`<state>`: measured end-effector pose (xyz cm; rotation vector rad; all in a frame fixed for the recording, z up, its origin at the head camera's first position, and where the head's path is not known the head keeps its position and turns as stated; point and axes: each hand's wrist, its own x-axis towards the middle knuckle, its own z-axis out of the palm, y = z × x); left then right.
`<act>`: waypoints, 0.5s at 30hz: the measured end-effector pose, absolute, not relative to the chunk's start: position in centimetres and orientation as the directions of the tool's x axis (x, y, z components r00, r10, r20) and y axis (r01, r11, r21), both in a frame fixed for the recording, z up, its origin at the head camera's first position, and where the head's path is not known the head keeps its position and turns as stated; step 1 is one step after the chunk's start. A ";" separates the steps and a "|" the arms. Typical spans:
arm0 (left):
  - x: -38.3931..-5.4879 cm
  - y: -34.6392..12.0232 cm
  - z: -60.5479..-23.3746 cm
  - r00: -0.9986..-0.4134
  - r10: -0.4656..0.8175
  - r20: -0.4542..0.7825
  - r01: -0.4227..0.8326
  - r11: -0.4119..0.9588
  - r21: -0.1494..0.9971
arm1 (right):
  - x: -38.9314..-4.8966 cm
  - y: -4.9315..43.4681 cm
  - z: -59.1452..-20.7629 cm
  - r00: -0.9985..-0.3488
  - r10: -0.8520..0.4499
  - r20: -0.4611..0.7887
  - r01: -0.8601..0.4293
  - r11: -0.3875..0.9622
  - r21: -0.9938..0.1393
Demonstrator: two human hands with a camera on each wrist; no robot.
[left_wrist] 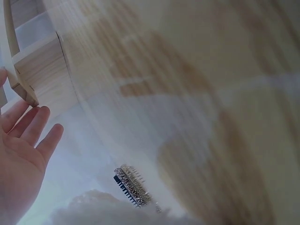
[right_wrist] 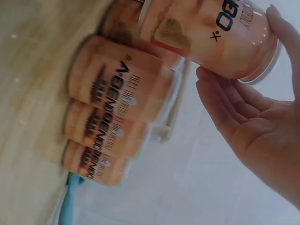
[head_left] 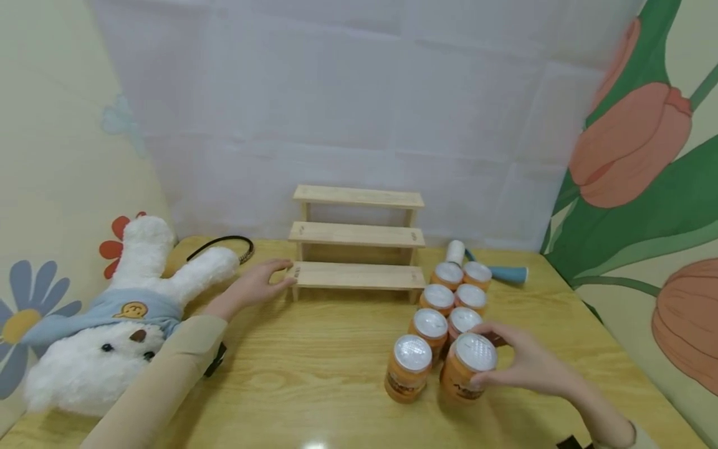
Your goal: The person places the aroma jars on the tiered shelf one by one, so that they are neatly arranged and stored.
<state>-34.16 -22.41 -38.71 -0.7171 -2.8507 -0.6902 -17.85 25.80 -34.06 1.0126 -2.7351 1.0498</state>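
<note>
My right hand point(head_left: 533, 365) grips an orange can point(head_left: 462, 374) with a silver top between thumb and fingers, at the front right of a cluster. In the right wrist view the held can point(right_wrist: 211, 35) appears raised above its neighbours. Several matching cans point(head_left: 430, 324) stand beside and behind it in two lines; one can point(head_left: 405, 374) is just to its left. My left hand point(head_left: 255, 287) holds the left end of the lowest board of a three-step wooden stand point(head_left: 359, 275). In the left wrist view, fingertips touch the board's corner point(left_wrist: 28, 96), thumb on the other side.
A white plush toy point(head_left: 95, 368) in a blue shirt lies at the left. Behind it is a black hoop with a beaded end point(head_left: 247, 254). A blue conical object point(head_left: 507, 274) and a white cylinder point(head_left: 455, 252) lie behind the cans. A white cloth point(head_left: 359, 112) hangs behind the table.
</note>
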 end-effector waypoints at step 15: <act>-33.8 -22.1 -38.7 -0.882 0.412 0.228 0.470 0.793 0.388 | -20.0 25.5 -30.3 -0.750 -0.464 0.471 -0.662 0.525 -0.536</act>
